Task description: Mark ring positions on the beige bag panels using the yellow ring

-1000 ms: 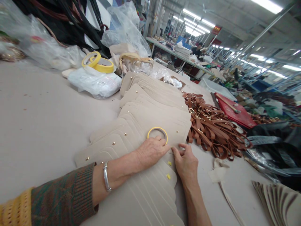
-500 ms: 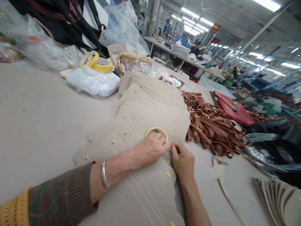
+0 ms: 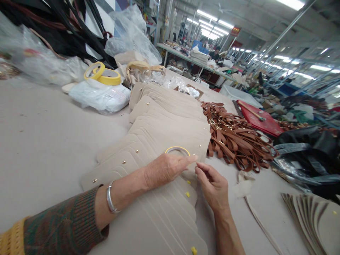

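Observation:
A stack of overlapping beige panels (image 3: pixel 159 134) with small metal eyelets runs across the table before me. My left hand (image 3: pixel 164 170) lies over the panels, index finger stretched to the right and the other fingers curled at a roll of yellow tape (image 3: pixel 177 148). The roll's lower part is hidden behind that hand. Just right of it, my right hand (image 3: pixel 214 182) has thumb and index finger brought together at the panels' edge; whatever is between them is too small to make out. Small yellow tape bits (image 3: pixel 187 194) stick to the panel edges below.
Brown straps with metal clasps (image 3: pixel 233 138) are heaped at right, beside a red slab (image 3: pixel 259 118). Two more yellow tape rolls (image 3: pixel 107 76) rest on a white plastic packet (image 3: pixel 99 97). Fanned beige panels (image 3: pixel 310 219) lie at lower right. Black bags (image 3: pixel 300 156) are farther right.
My left index finger has stretched out to the right, and the tape roll appears more tilted. My right hand has drawn slightly right, away from the left fingers. The view has shifted a little.

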Demonstrator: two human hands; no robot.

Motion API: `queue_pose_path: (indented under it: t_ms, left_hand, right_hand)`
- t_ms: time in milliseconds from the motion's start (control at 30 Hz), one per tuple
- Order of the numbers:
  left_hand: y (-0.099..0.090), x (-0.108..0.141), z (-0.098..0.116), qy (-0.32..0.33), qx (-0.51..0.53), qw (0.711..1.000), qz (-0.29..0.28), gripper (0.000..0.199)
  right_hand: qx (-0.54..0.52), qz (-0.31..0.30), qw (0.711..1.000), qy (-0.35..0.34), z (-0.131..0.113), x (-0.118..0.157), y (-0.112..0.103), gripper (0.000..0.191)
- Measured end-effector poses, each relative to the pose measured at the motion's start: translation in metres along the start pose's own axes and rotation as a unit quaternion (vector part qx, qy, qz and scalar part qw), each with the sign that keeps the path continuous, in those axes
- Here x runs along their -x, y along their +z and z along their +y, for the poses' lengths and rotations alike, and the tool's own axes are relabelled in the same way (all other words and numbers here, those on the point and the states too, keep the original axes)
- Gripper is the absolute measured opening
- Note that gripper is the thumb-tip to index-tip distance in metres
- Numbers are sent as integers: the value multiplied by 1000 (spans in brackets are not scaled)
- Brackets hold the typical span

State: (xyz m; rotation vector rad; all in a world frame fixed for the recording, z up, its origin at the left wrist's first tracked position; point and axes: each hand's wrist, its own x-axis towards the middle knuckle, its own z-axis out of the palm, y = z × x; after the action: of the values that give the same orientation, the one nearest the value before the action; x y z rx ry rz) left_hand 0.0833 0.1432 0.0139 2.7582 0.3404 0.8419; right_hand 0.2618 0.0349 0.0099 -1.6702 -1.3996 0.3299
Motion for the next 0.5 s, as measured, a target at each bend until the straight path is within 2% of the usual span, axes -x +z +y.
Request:
queue_pose_path:
  t_ms: [67, 200, 300, 400, 500]
  left_hand:
    - [3, 1, 0, -2, 4, 1000, 3, 39]
    - [5, 1, 2, -4, 11, 1000, 0, 34]
    - [3, 0, 3, -3, 9, 1000, 1, 27]
    - [-1, -2, 4, -17, 1, 999, -35, 12]
    - [-5, -5, 4, -45, -13, 997, -65, 10]
  right_hand:
    - [9, 12, 998, -64, -6, 0, 3, 19]
    - [68, -6, 986, -151, -18, -4, 10, 16]
    - [125, 0, 977, -173, -20, -5, 15, 17]
    - [165, 30, 967, -191, -19, -5, 18, 16]
    - [164, 57, 966, -192, -23, -5, 19, 14]
